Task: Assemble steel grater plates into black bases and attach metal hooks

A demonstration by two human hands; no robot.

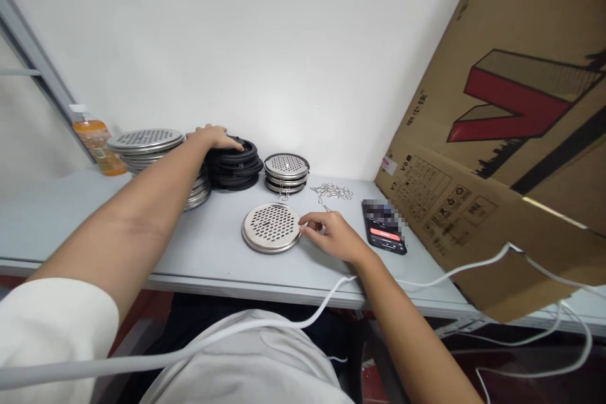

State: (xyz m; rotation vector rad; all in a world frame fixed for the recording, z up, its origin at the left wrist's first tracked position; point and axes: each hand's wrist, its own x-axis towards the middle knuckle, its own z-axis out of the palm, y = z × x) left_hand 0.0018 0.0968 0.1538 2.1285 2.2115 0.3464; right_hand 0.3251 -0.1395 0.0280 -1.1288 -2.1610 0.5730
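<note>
Phone (384, 226) screen pixel-blurred; cardboard box (511, 120) cut off at right edge, perhaps top too.

I sit at a pale grey bench (213, 259) pushed against a plain white wall (265, 44). A grey metal frame (33, 53) slants up at my left. A large brown cardboard sheet (511, 139) leans over the bench's right end. Light is even and soft.

A large red letter "N" is printed on the cardboard box (497, 139) at the right; its small handling symbols and label cannot be read.
</note>
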